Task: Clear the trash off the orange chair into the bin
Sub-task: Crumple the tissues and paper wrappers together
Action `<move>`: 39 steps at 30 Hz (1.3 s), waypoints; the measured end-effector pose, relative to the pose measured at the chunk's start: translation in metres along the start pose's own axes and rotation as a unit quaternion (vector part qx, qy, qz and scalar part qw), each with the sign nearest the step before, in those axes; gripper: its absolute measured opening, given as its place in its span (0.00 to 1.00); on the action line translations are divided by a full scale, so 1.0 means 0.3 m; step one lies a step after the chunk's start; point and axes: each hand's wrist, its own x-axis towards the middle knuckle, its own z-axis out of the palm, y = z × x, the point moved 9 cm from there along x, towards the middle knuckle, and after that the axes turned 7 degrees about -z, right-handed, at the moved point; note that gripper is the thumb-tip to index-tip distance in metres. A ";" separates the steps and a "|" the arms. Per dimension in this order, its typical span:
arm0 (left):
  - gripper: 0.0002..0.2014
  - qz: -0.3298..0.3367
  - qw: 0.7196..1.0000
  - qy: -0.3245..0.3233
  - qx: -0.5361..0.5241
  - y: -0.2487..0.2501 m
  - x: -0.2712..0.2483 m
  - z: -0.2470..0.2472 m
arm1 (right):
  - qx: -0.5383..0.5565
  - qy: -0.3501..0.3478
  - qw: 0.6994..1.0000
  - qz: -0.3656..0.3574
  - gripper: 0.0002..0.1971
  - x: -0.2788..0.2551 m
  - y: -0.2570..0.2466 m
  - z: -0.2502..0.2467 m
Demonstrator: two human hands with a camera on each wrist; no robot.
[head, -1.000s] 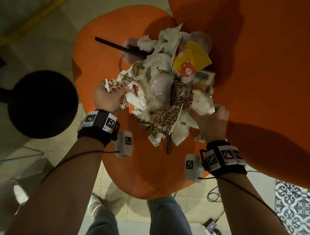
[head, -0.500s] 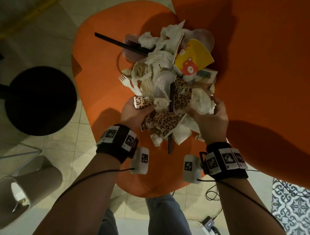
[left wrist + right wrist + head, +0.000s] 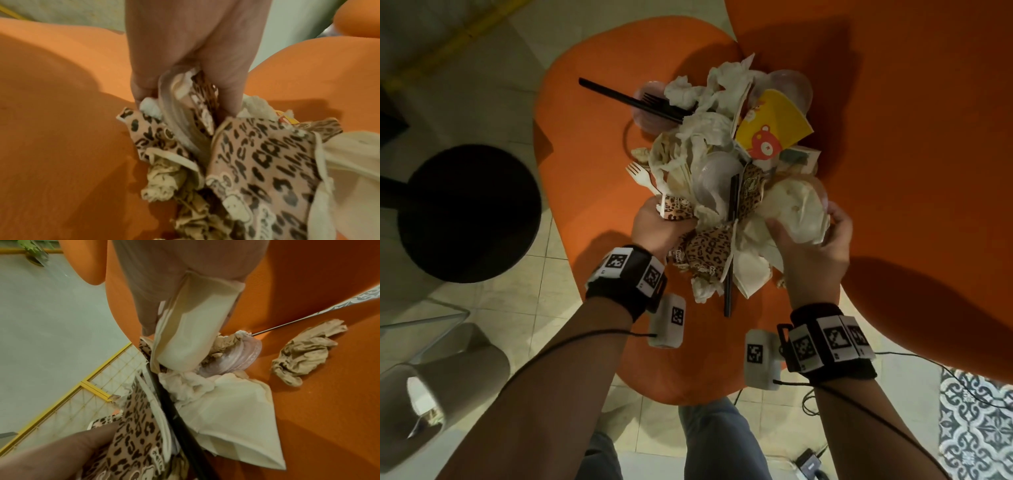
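A heap of trash (image 3: 726, 178) lies on the orange chair seat (image 3: 592, 154): crumpled napkins, clear plastic lids, leopard-print wrappers (image 3: 710, 250), a yellow bear-print paper (image 3: 774, 126), black cutlery (image 3: 630, 99) and a pale fork (image 3: 642, 178). My left hand (image 3: 661, 226) grips a leopard-print wrapper (image 3: 205, 105) and a clear lid at the heap's left edge. My right hand (image 3: 811, 240) curls round white paper (image 3: 191, 331) at the heap's right side. A crumpled brown napkin (image 3: 308, 350) lies apart on the seat.
A round black bin opening (image 3: 469, 212) sits on the floor left of the chair. The chair back (image 3: 911, 137) rises on the right. A grey roll-shaped object (image 3: 431, 394) lies at lower left. Cables (image 3: 815, 401) trail on the patterned floor by my legs.
My left hand slid right along the heap's edge, still holding the leopard wrapper, uncovering the pale fork. My right hand rose and closed further round the white paper.
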 end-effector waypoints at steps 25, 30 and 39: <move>0.21 0.324 0.936 0.135 -0.025 0.435 -0.373 -0.289 | 0.122 -0.024 0.991 -0.047 0.37 -0.061 -0.200 0.057; 0.21 0.362 0.917 0.167 -0.028 0.441 -0.454 -0.382 | 0.144 -0.063 0.985 -0.074 0.35 -0.103 -0.245 0.127; 0.22 0.378 0.904 0.191 -0.051 0.359 -0.558 -0.610 | 0.131 -0.146 0.978 -0.068 0.37 -0.243 -0.258 0.313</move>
